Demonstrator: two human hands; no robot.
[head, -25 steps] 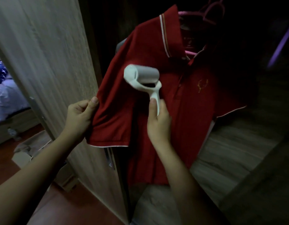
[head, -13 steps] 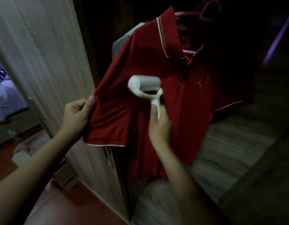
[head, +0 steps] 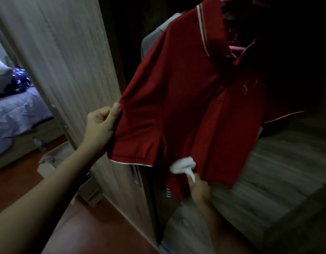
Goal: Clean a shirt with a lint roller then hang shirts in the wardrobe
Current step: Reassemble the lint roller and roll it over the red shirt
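Note:
A red polo shirt [head: 178,92] with white collar trim hangs on a pink hanger [head: 236,47] inside the open wardrobe. My left hand [head: 101,125] pinches the edge of its left sleeve and holds the sleeve stretched out sideways. My right hand [head: 199,187] grips the handle of a white lint roller [head: 183,165], whose roll presses on the shirt's lower front, just right of the sleeve hem. The roller is blurred. A grey garment [head: 155,36] shows behind the red shirt's shoulder.
The wooden wardrobe door [head: 63,52] stands open on the left, right beside my left hand. A wooden shelf [head: 268,180] lies below the shirt inside the wardrobe. A bed with purple bedding [head: 17,110] and cardboard boxes [head: 54,162] sit beyond the door on the reddish floor.
My right hand has run the lint roller down the shirt from the chest to the lower front. My left hand keeps its hold on the sleeve.

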